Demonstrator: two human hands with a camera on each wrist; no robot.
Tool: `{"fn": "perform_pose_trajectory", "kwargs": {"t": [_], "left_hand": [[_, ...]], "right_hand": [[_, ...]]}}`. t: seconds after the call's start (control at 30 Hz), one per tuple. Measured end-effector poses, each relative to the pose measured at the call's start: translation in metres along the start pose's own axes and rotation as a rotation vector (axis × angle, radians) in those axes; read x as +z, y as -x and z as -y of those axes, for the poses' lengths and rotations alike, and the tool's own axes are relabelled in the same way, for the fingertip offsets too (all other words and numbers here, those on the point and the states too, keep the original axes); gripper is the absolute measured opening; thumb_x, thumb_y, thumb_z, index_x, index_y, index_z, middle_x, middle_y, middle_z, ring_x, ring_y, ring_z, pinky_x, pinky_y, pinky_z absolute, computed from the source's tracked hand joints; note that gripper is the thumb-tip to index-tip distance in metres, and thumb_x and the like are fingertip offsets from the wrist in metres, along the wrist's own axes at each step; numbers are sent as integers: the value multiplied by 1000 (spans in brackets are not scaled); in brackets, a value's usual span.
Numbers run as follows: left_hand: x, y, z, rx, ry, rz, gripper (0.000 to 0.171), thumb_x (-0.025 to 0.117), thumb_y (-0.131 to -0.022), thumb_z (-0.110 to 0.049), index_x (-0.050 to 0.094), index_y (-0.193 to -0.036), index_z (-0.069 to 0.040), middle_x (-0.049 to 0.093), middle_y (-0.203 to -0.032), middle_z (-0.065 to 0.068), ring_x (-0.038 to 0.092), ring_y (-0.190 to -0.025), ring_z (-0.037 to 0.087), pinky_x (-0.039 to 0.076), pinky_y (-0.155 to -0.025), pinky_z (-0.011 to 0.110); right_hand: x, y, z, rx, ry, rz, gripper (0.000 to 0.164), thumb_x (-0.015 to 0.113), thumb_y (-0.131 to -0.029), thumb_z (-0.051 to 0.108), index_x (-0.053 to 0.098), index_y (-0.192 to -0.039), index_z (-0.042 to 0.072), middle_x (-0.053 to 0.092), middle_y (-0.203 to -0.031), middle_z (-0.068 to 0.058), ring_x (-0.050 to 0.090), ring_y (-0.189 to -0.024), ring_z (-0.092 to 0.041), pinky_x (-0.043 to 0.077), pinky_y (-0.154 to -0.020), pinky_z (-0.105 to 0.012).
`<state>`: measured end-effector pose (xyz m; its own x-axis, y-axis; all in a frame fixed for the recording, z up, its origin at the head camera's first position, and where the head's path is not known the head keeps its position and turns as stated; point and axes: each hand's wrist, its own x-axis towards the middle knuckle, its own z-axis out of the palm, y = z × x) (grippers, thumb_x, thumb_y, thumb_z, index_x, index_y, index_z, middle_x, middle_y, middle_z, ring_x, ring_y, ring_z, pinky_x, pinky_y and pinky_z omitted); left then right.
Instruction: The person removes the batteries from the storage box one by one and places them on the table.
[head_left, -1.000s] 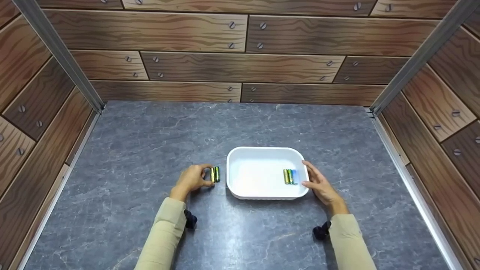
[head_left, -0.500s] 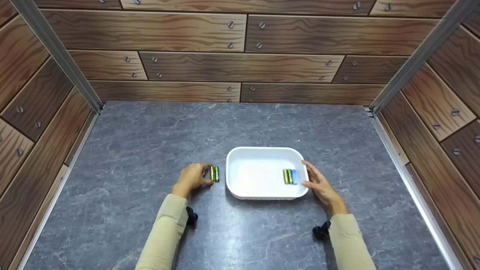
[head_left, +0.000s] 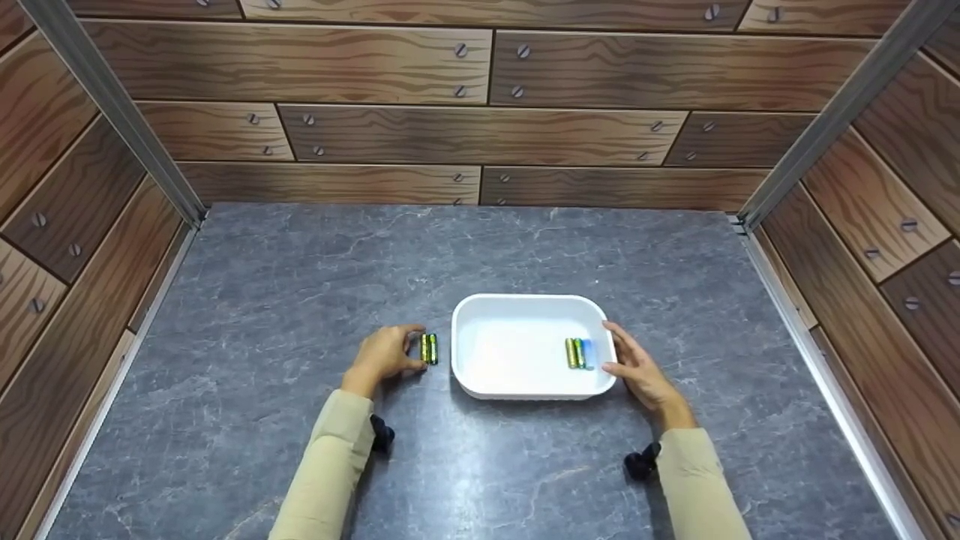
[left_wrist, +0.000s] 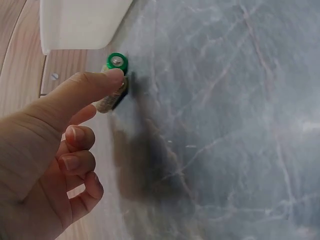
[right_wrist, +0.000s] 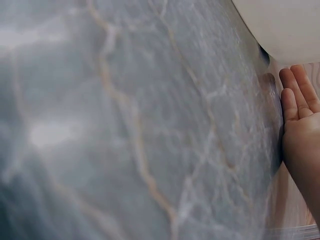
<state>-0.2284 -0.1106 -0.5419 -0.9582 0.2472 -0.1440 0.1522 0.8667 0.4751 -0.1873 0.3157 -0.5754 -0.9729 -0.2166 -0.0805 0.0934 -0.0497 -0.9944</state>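
On the grey marbled table stands a white tray (head_left: 517,352). Just left of it, two green-and-gold batteries lie side by side. My left hand (head_left: 384,352) pinches the left battery (head_left: 424,349) by its ends, thumb at the near end and index finger at the far one. The other battery (head_left: 433,349) sits close against it, its green end (left_wrist: 116,61) showing beyond my thumb (left_wrist: 95,87) in the left wrist view. My right hand (head_left: 641,371) rests against the tray's right side, thumb and fingers spread along the rim; the right wrist view shows its fingers straight.
Inside the tray, near its right end, lie two green-and-gold batteries (head_left: 575,353) with a blue piece (head_left: 589,354) beside them. Wood-patterned walls (head_left: 480,135) close in the back and both sides. Metal posts (head_left: 825,112) stand at the corners.
My left hand has shifted very slightly, keeping its pinch on the battery. The right hand and the tray hold their places.
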Motion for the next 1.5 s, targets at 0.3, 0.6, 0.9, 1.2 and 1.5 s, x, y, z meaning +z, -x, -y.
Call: {"fn": "perform_pose_trajectory", "kwargs": {"t": [0.3,0.6,0.9,1.2,1.5], "left_hand": [[-10,5,-15,31,118,-14,55,79,-78,-30,62,-128,-16,49,-66,-6,41,-58,10,32,-55,25],[-12,11,-38,158,185,-80,47,78,-80,-24,65,-122,-10,47,-64,-4,36,-55,8,28,-54,23],[-11,14,-60,225,220,-79,44,78,-80,-22,66,-120,-9,61,-77,17,37,-59,10,30,-58,24],[-1,12,-81,298,212,-63,43,77,-81,-22,66,-120,-9,55,-71,7,35,-60,8,29,-58,21],[11,7,-103,353,221,-24,43,76,-82,-25,65,-121,-10,52,-71,6,33,-60,7,28,-59,20]], "right_hand": [[0,1,1,34,-11,-20,78,61,-83,-10,22,-150,1,52,-129,15,52,-118,2,45,-95,-16],[1,0,0,28,-20,-20,78,61,-83,-10,22,-150,0,53,-128,16,52,-118,2,44,-96,-15],[-2,1,-3,-39,-59,34,71,61,-85,-8,35,-147,12,52,-131,16,51,-120,4,44,-96,-14],[-1,1,-1,13,-34,-6,78,60,-84,-10,22,-151,1,51,-130,18,51,-120,6,42,-97,-13],[1,1,1,22,-29,-15,80,61,-83,-10,21,-151,0,51,-130,15,51,-119,4,42,-97,-13]]}}
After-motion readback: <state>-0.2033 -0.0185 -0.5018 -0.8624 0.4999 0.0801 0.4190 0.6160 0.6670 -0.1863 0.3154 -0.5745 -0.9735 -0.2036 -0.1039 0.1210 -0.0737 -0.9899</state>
